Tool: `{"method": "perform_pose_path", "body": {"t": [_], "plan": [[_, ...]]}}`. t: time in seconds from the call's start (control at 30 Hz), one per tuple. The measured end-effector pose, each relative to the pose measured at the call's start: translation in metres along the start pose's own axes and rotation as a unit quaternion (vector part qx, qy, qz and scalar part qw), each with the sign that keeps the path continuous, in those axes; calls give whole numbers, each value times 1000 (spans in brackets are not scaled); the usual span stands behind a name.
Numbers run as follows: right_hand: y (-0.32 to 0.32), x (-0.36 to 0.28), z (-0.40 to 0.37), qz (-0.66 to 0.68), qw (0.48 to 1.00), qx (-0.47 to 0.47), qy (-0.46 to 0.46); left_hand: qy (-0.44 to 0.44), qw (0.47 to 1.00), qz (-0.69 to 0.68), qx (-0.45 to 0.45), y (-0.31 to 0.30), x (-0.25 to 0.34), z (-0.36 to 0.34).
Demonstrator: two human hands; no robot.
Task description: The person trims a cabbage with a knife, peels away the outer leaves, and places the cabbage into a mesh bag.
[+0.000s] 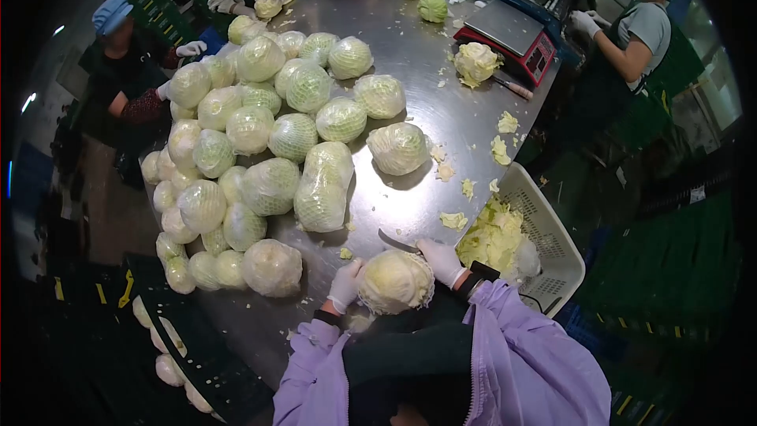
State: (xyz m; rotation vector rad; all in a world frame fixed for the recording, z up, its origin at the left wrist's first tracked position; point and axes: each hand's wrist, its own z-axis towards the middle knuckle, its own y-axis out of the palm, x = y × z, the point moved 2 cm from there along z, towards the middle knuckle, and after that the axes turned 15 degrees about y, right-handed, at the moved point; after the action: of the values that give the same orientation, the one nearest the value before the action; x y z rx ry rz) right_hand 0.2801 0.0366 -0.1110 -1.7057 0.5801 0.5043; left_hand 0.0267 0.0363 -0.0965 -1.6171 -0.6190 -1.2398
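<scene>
An unwrapped pale cabbage (396,282) is at the table's near edge, close to my body. My left hand (344,286), in a white glove, has its fingers closed against the cabbage's left side. On the other side my right hand (441,261), also gloved, grips a knife whose curved dark blade (397,243) points left above the cabbage. The knife's handle is hidden in that hand. Several wrapped cabbages (270,187) in net and film crowd the table to the left.
A white basket (561,248) of trimmed leaves stands right of the table (371,217). Beyond lie a red scale (505,35), a loose cabbage (475,64) and another knife (514,87). Several co-workers stand around the far side. A dark crate (189,347) is at lower left.
</scene>
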Motion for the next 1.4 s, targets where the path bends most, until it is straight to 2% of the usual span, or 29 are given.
{"method": "perform_pose_path", "body": {"t": [0.07, 0.1, 0.13, 0.17, 0.2, 0.27, 0.33, 0.37, 0.4, 0.53, 0.6, 0.67, 0.73, 0.77, 0.8, 0.87, 0.9, 0.93, 0.97, 1.0, 1.07, 1.1, 1.13, 1.17, 1.23, 1.3, 1.33, 1.37, 1.4], "plan": [[-7, -8, -7, 20, 999, 38, -2, 9, 996, 70, 51, 8, 0, -5], [-3, -8, -5, 18, 999, 38, -2, -7, 997, 12, 82, 12, 3, -9], [7, -4, -4, 190, 981, 4, 45, -9, 997, 11, 82, 18, 0, -12], [14, -2, -2, 354, 930, -30, 89, -15, 988, -74, 137, 21, -4, -14], [19, 1, 3, 354, 931, -33, 88, -20, 968, -158, 192, 20, 0, -12], [31, 5, 7, 479, 863, -117, 105, -30, 968, -149, 200, 11, 7, -7], [1, -22, 6, 472, 866, -125, 108, -41, 968, -142, 205, 4, 27, -1], [-12, -35, 10, 465, 869, -131, 107, -41, 958, -198, 202, 3, 36, 4], [-10, -34, 16, 465, 869, -130, 108, -41, 946, -254, 198, 3, 43, 7], [-18, -28, 39, 482, 859, -157, 68, 14, 947, -256, 193, -5, 73, 21], [-59, -54, 30, 449, 875, -169, 61, -55, 856, -461, 225, -19, 123, 28], [-86, -73, 18, 414, 887, -202, 43, -43, 875, -435, 208, -37, 148, 33], [-105, -98, 3, 428, 886, -160, -78, 14, 935, -334, 119, -47, 167, 42], [-116, -110, -8, 446, 843, -291, 70, 66, 971, -216, 83, -45, 169, 51], [-109, -104, -9, 446, 844, -292, 67, 68, 971, -215, 85, -43, 170, 54], [-94, -78, -12, 507, 820, -235, 127, 108, 977, -171, 63, -40, 174, 61], [-108, -58, -16, 550, 804, -182, 136, 91, 960, -245, 100, -43, 176, 62], [-139, -57, -24, 548, 816, -136, 124, 88, 960, -247, 97, -44, 173, 61], [-169, -54, -33, 545, 826, -89, 114, 98, 979, -163, 69, -44, 165, 60], [-176, -8, -41, 542, 818, -95, 165, 110, 990, -79, 41, -41, 156, 61], [-175, 67, -58, 533, 810, -96, 222, 178, 977, 28, -114, -5, 124, 56], [-178, 92, -69, 155, 945, 10, 289, 195, 967, 39, -159, 17, 116, 51], [-179, 102, -76, -251, 913, 114, 302, 214, 954, 53, -203, 32, 111, 50], [-170, 111, -86, -252, 911, 118, 305, 218, 953, 51, -205, 37, 104, 52], [-152, 117, -103, -190, 944, 171, 207, 184, 968, -49, -162, 39, 90, 54], [-117, 118, -103, -30, 985, 85, 150, 130, 976, -106, -140, 36, 73, 48], [-117, 80, -99, 153, 961, -27, 229, 80, 978, -157, -108, 35, 62, 47], [-115, 36, -92, 329, 887, -135, 294, 72, 970, -213, -90, 37, 49, 44], [-98, 21, -87, 388, 850, -190, 300, 73, 971, -210, -91, 38, 51, 42]]}}
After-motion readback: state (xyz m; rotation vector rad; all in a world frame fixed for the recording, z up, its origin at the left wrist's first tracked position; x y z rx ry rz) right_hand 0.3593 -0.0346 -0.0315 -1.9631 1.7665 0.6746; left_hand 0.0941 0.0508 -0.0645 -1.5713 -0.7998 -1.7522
